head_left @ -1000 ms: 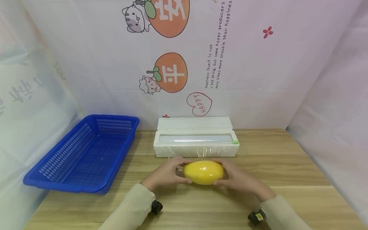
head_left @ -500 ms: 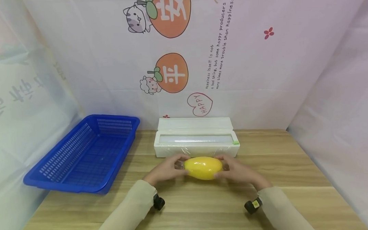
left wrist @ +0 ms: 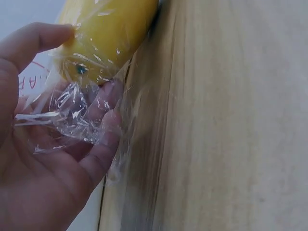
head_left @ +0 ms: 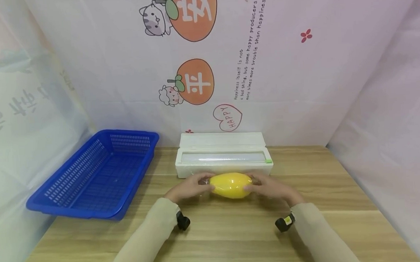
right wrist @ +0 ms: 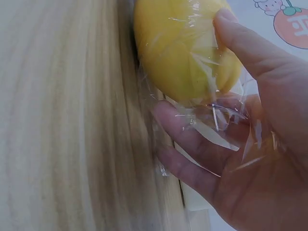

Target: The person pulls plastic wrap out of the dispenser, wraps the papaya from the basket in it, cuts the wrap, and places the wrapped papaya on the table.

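Note:
A smooth yellow oval fruit (head_left: 230,185) with clear cling film around it is held between both hands, just in front of the white cling film box (head_left: 223,167). My left hand (head_left: 189,187) grips its left end, the thumb pressing on the skin. In the left wrist view, loose crinkled film (left wrist: 79,108) bunches between thumb and fingers, beside a small dark green spot on the fruit. My right hand (head_left: 270,186) grips the other end, thumb on the fruit and fingers curled beneath the film. Whether the fruit touches the table is hard to tell.
On the left of the wooden table (head_left: 232,239) stands a blue plastic basket (head_left: 135,189). The box's lid (head_left: 221,140) is raised toward the printed back cloth (head_left: 285,84), showing the film roll (head_left: 225,157). White cloth hangs along both sides.
Both hands have moved forward with the yellow fruit, away from the body and closer to the box. Film strands that stretched up over the box front no longer show. The basket stays put.

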### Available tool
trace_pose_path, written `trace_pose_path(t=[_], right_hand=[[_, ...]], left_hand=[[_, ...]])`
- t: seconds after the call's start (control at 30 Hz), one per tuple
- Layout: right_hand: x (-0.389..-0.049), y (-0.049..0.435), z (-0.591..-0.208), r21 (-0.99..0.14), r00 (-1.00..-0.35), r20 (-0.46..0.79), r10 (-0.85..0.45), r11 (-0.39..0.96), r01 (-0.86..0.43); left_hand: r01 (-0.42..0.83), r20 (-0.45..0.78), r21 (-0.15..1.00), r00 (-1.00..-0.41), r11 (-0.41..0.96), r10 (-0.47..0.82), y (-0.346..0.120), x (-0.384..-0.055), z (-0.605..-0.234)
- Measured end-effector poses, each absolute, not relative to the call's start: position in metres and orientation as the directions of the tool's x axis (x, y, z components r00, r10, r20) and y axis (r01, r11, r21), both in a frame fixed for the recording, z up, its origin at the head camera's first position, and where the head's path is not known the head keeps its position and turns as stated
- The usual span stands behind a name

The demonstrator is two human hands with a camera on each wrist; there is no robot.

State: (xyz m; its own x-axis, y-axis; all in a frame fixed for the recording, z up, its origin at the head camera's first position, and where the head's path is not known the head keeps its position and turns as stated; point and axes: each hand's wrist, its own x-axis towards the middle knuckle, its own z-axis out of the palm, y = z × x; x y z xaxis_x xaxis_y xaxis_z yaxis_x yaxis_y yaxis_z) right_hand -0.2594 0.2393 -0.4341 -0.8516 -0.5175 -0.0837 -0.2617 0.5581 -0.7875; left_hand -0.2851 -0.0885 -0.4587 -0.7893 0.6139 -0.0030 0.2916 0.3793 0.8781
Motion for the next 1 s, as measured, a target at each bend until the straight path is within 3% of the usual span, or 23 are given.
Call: trace_pose_path(t=[0.23, 0.4, 0.53, 0.67, 0.73, 0.83, 1.0], right_hand=[[-0.265, 0.242, -0.435, -0.785, -0.85, -0.104, -0.516, 0.568, -0.249], [-0.267, 0.24, -0.432, -0.804, -0.84, -0.088, -0.536, 0.536, -0.258], [-0.27, 0.24, -0.432, -0.806, -0.817, -0.045, -0.575, 0.504, -0.31], [-0.273, 0.242, -0.434, -0.797, -0.815, -0.026, -0.579, 0.504, -0.333], [-0.273, 0.242, -0.434, -0.798, -0.821, -0.028, -0.57, 0.508, -0.325], [-0.273, 0.241, -0.436, -0.806, -0.828, -0.048, -0.558, 0.511, -0.297], [-0.269, 0.241, -0.436, -0.794, -0.849, -0.081, -0.522, 0.549, -0.262]], left_hand=[[0.311, -0.005, 0.881, -0.747, 0.356, 0.664, -0.1, -0.295, -0.461], [0.4, 0.071, 0.844, -0.744, 0.357, 0.664, -0.104, -0.292, -0.451], [0.578, 0.225, 0.685, -0.747, 0.443, 0.626, -0.096, -0.278, -0.43], [0.726, 0.357, 0.437, -0.682, 0.531, 0.638, -0.074, -0.267, -0.415], [0.754, 0.363, 0.336, -0.657, 0.565, 0.661, -0.063, -0.264, -0.412], [0.744, 0.319, 0.236, -0.666, 0.624, 0.674, -0.052, -0.263, -0.415], [0.714, 0.28, 0.227, -0.7, 0.663, 0.657, -0.046, -0.265, -0.422]])
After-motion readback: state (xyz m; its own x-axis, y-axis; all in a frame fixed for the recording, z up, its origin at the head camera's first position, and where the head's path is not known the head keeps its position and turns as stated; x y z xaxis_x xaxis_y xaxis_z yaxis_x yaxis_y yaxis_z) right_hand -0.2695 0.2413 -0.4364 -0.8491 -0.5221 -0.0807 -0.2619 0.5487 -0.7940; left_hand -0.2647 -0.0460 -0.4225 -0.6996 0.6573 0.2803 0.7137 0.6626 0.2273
